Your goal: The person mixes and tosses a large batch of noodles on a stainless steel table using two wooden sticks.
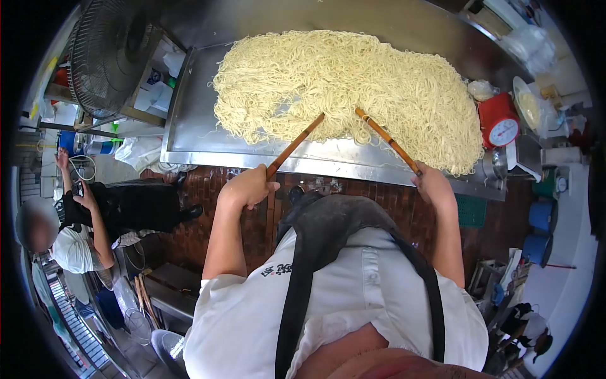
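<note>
A wide heap of pale yellow noodles (379, 76) covers much of the steel table (189, 114) before me. My left hand (247, 187) is closed round the near end of a brown wooden stick (297, 144), whose far tip touches the noodles. In my right hand (434, 187) is a second wooden stick (388, 139), also angled inward with its tip at the heap. The two tips lie a short way apart near the heap's front middle. Steel shows through a thin patch of noodles left of the left stick's tip.
A large black fan (107, 57) stands at the left end of the table. A red dial scale (499, 120) sits at its right end. To my left another person (82, 234) in a white shirt stands close by. A green crate (472, 211) is on the brown tiled floor.
</note>
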A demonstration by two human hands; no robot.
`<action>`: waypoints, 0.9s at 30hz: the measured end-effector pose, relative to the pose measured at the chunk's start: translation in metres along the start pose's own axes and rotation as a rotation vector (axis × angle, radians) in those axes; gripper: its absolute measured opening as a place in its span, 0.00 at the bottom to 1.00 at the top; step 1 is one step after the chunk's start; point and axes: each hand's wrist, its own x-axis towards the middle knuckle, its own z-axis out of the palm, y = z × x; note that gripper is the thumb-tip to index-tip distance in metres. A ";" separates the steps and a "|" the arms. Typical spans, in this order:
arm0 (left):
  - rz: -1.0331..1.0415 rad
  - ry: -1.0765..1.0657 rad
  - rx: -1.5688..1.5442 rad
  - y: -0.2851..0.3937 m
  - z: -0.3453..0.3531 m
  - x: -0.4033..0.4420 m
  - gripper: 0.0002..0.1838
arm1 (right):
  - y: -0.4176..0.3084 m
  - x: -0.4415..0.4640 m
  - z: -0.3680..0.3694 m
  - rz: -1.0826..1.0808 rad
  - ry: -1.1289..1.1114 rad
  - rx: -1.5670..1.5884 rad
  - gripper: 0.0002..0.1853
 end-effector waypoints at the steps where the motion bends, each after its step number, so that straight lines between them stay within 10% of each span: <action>1: 0.000 0.001 -0.008 0.000 0.000 0.000 0.24 | -0.001 0.000 0.000 0.018 -0.014 0.004 0.22; 9: 0.040 0.027 -0.085 -0.002 0.003 -0.001 0.24 | 0.001 0.001 0.005 -0.022 0.007 -0.090 0.25; 12: 0.282 0.013 -0.460 -0.011 0.016 0.000 0.22 | -0.034 -0.016 -0.022 0.032 -0.373 0.342 0.26; 20: 0.508 -0.111 -1.219 0.042 0.054 0.029 0.11 | -0.075 0.001 -0.009 -0.316 -0.501 1.501 0.19; 24: 0.601 -0.207 -1.385 0.083 0.046 0.016 0.21 | -0.104 -0.005 -0.001 -0.704 -0.390 1.204 0.27; 27: 0.720 -0.237 -1.309 0.084 0.055 0.037 0.33 | -0.114 -0.011 -0.005 -0.610 -0.187 0.885 0.39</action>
